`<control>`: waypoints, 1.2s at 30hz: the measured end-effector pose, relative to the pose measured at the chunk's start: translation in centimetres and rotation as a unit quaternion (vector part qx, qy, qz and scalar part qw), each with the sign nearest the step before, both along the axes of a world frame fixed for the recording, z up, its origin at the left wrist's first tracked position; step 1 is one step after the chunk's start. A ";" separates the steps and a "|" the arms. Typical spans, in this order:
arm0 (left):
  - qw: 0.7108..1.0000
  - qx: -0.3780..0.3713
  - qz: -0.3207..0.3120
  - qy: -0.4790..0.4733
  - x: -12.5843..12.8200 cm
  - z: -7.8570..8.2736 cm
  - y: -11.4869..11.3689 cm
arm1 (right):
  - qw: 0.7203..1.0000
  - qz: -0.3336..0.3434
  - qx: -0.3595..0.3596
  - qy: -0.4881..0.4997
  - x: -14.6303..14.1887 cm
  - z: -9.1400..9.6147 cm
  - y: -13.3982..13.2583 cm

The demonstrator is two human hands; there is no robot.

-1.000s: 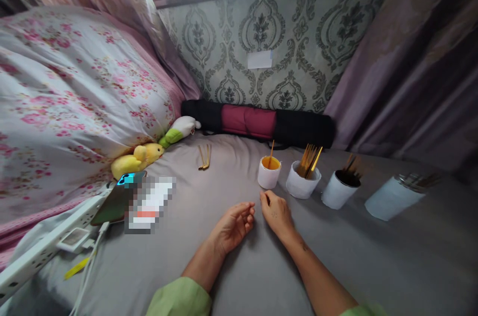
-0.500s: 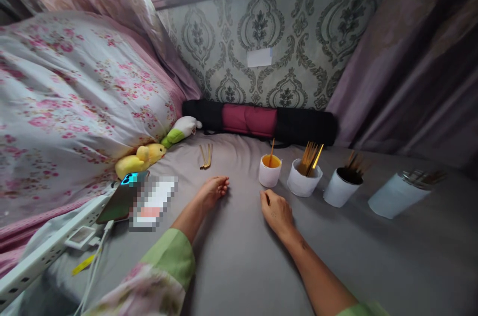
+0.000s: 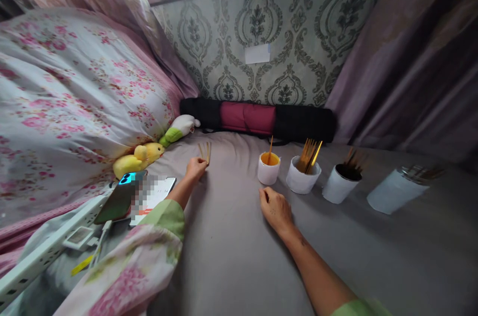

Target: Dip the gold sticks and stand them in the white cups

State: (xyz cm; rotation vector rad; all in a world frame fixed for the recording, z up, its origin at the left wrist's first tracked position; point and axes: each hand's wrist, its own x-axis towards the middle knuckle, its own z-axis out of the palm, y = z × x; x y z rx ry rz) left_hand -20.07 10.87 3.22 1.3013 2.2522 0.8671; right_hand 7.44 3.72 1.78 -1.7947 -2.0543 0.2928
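Observation:
My left hand [image 3: 196, 170] is at the lower ends of a few thin gold sticks [image 3: 208, 151], which have bent ends and lie on the grey sheet. Its fingers are pinched together on a stick; the fingers hide the bent part. My right hand [image 3: 275, 210] rests on the sheet, loosely curled, with nothing visible in it. Just beyond it stands a small white cup [image 3: 269, 173], yellow inside, holding one stick. To its right a wider white cup [image 3: 303, 181] holds a bunch of brown sticks and a shiny gold one.
Farther right are a dark-lined white cup [image 3: 338, 189] of brown sticks and a tilted white can [image 3: 398, 191] of metal and brown sticks. Two phones [image 3: 121, 199], a power strip [image 3: 48, 246] and plush toys [image 3: 130, 162] lie left. A black-and-maroon roll [image 3: 248, 119] lies along the wall.
My left hand has moved forward and left from the open sheet to the gold sticks, and its fingers have come to their lower ends. My right hand stays in place.

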 end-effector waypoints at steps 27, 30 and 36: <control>0.971 -0.034 -0.030 0.233 0.8 -0.3 1.1 | 0.999 0.014 0.030 -0.003 0.1 -0.5 0.2; 0.970 -0.037 -0.028 0.238 1.0 -0.3 1.1 | 1.000 0.010 0.027 -0.006 0.0 -0.4 0.2; 0.968 -0.039 -0.024 0.247 0.8 -0.5 1.3 | 1.000 0.010 0.028 -0.004 0.0 -0.4 0.2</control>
